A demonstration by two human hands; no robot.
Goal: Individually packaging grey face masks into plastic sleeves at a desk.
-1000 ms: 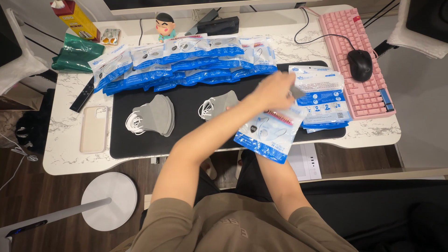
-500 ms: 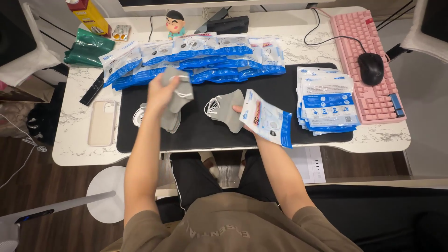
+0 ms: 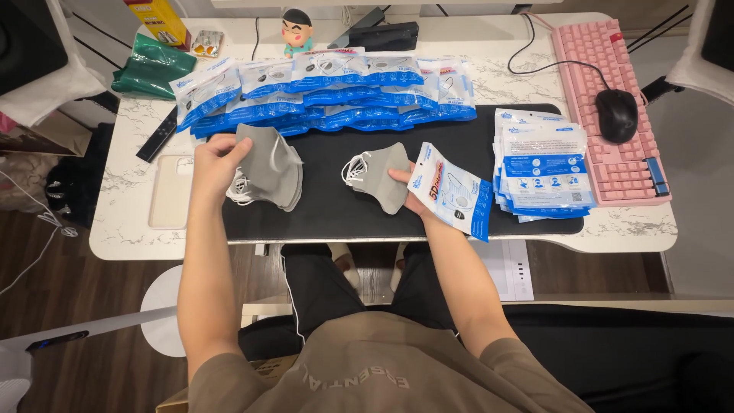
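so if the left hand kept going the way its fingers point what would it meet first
The left hand points up and right across the grey mask it holds. Straight on, it would likely first meet the row of blue-and-white packets at the back of the desk, though depth is unclear.

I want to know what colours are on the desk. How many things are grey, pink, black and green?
Grey: 2, stack of masks, single mask
Pink: 1, keyboard
Black: 2, mouse, desk mat
Green: 1, bag
Total: 6

You've got matt grey cloth masks [image 3: 267,164], a glossy blue-and-white plastic pouch [image 3: 451,199], a smooth matt black desk mat [image 3: 336,214], and a polished marble-look tabletop [image 3: 122,229].
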